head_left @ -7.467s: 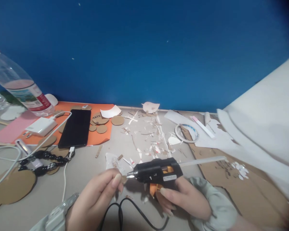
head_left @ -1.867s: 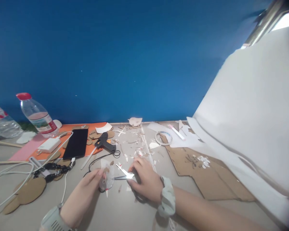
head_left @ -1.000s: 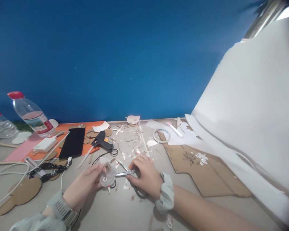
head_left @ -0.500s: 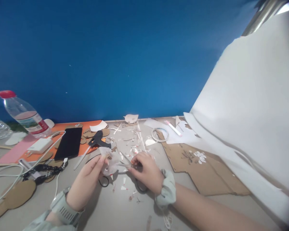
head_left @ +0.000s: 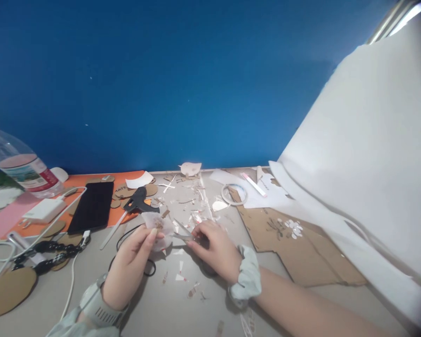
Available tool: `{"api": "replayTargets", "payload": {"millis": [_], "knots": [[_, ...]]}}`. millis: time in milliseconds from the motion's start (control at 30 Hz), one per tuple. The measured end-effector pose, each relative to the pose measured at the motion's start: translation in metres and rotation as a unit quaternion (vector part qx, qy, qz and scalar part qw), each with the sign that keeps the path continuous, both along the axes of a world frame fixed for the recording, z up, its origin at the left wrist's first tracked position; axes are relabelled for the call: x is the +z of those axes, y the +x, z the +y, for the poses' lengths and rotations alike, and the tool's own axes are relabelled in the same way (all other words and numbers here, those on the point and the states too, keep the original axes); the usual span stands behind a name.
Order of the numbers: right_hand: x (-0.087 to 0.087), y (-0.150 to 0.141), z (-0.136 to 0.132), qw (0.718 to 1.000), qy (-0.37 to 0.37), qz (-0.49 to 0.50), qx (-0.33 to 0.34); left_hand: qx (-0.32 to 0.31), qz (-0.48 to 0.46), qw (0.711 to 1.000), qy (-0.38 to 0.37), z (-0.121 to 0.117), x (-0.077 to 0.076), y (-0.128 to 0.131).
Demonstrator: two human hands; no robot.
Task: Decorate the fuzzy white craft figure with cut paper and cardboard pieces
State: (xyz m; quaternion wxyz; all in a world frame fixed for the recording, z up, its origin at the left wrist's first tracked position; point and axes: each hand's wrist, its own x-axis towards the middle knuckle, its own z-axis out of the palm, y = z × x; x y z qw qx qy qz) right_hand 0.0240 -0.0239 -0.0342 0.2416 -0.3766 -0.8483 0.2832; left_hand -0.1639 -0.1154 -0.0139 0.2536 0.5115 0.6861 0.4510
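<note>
Between thumb and fingers, my left hand (head_left: 135, 255) pinches a thin whitish, partly see-through piece (head_left: 161, 227) with a small brown bit on it. Its exact kind is unclear. My right hand (head_left: 215, 248) is closed around the handles of a pair of scissors (head_left: 182, 231), hiding most of them. The parted blades point left, their tips close beside the whitish piece. Beneath both hands lie small white and red-tipped paper scraps (head_left: 181, 271). A black glue gun (head_left: 140, 201) rests just beyond my left hand.
A phone (head_left: 93, 206), a white charger (head_left: 45, 210), a cable and a water bottle (head_left: 24, 166) occupy the left. At the right are a tape roll (head_left: 234, 194), cardboard (head_left: 301, 262) with white discs (head_left: 293, 228), and a large white sheet (head_left: 372, 121). A blue wall (head_left: 196, 84) stands behind.
The view has shifted slightly, so the left-side items sit further left. The whitish piece in my left hand has turned and lies flatter; the scissors stay beside it.
</note>
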Motion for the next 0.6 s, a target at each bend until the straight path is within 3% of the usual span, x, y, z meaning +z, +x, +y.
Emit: {"api": "replayTargets", "payload": {"millis": [200, 600], "knots": [[-0.001, -0.002, 0.001, 1.000, -0.003, -0.012, 0.004, -0.011, -0.011, 1.000, -0.002, 0.000, -0.003, -0.002], [0.003, -0.003, 0.001, 1.000, -0.021, -0.010, 0.002, -0.021, -0.073, 0.993, -0.095, 0.001, -0.012, -0.002]]}}
